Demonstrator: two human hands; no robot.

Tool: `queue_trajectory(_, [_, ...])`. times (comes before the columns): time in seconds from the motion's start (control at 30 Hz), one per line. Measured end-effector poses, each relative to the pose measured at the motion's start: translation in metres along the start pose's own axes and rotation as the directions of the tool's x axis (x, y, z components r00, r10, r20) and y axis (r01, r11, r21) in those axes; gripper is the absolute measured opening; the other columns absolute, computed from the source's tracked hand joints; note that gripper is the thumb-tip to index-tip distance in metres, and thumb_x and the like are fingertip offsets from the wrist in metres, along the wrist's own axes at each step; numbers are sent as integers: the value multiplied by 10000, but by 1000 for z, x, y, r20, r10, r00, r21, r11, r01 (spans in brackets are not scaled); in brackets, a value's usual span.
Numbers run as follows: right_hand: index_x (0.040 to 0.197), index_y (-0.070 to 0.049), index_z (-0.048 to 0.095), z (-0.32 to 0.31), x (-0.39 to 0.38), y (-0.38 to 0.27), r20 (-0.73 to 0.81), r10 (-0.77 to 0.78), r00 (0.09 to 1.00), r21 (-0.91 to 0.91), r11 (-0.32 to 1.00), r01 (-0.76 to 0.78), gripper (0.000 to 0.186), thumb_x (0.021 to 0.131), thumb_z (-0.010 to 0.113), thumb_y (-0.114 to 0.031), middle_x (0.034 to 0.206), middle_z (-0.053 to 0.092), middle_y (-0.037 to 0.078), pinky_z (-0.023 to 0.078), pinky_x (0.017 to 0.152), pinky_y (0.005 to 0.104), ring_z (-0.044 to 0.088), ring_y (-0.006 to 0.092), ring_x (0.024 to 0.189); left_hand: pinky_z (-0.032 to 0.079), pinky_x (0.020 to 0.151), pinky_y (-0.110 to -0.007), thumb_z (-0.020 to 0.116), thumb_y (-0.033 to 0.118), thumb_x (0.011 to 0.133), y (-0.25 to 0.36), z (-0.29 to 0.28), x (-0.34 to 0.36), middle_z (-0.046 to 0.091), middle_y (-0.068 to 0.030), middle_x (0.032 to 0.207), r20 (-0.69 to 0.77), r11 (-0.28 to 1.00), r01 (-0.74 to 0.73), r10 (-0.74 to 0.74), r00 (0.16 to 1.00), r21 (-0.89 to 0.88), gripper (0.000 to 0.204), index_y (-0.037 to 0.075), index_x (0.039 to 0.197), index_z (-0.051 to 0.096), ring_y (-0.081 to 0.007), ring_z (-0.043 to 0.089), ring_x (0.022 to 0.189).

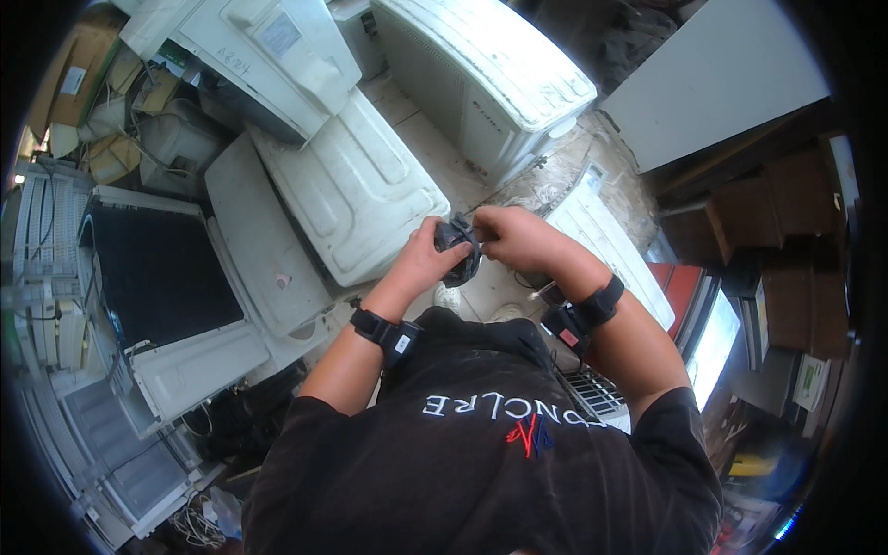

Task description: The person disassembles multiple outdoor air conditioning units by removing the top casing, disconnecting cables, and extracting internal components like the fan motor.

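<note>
A dark part [459,266], at the centre of view, is gripped by the left hand [427,262], its thumb laid across the front. The right hand [513,237] is curled, its fingertips brought to the part's upper right edge; whether anything is pinched there cannot be told.

Handwriting and a pale label [280,35] are borne by a white casing [319,88] at half past ten from the hands; small dark lettering is carried by the side of a white unit [481,51] at 12 o'clock. White lettering and a red-and-blue mark are printed on the black shirt [481,472] at 6.

At 10, a ribbed white panel [347,185] is ended by a rounded corner just beside the left hand. Between panel and unit, a narrow strip of tiled floor [407,109] is left open. A black panel [162,268] is seen at 9, a grey board [717,74] at 2, and brown shelves [763,208] at 3
</note>
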State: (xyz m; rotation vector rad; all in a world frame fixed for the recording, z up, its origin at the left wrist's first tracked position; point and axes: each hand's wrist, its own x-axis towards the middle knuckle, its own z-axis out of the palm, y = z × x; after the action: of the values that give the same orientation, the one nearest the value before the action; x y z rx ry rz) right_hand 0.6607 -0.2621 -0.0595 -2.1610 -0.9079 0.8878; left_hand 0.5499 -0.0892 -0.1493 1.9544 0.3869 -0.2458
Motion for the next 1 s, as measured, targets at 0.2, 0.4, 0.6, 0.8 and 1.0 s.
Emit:
queue_trajectory(0.2, [885, -6, 624, 17, 16, 5, -142, 109, 984, -44, 992, -117, 150, 752, 653, -71, 876, 672, 201, 507, 750, 437, 640, 405, 868, 480, 931, -443, 738, 427, 824, 5, 12, -1, 582, -278, 1171, -94, 989, 92, -80, 992, 120, 711, 12, 1322, 449, -421, 593, 1080])
queue_trajectory(0.4, [943, -14, 639, 13, 16, 8, -52, 114, 992, -78, 990, -118, 195, 750, 636, -45, 904, 681, 210, 502, 775, 451, 644, 410, 906, 447, 987, -433, 767, 409, 762, 8, 10, -2, 571, -261, 1198, -46, 990, 60, -55, 997, 128, 752, 29, 1333, 460, -403, 556, 1141])
queue_trajectory(0.6, [972, -16, 634, -11, 11, -6, 300, -62, 952, -306, 939, 157, 240, 747, 702, -65, 854, 676, 204, 489, 727, 450, 646, 408, 861, 464, 975, -416, 796, 346, 698, 19, -7, 1, 598, -222, 1208, 327, 976, -188, 144, 934, 106, 717, 40, 1290, 534, -364, 581, 1135])
queue_trajectory(0.8, [970, -38, 653, -27, 13, 14, 325, -86, 942, 58, 996, 71, 238, 772, 766, -103, 758, 656, 76, 487, 664, 340, 633, 218, 738, 456, 964, -349, 806, 300, 671, 7, -15, -3, 618, -142, 1192, 572, 961, 22, 145, 807, -275, 765, 82, 1345, 515, -247, 593, 1104])
queue_trajectory(1.0, [1060, -27, 686, 14, 1, 58, 198, 11, 980, 674, 724, -144, 179, 892, 680, -88, 861, 663, 9, 491, 687, 266, 592, 109, 766, 503, 904, -314, 820, 351, 635, -7, -18, -19, 587, -96, 1245, 453, 618, 222, 245, 857, -754, 888, 21, 1380, 469, -194, 593, 1094])
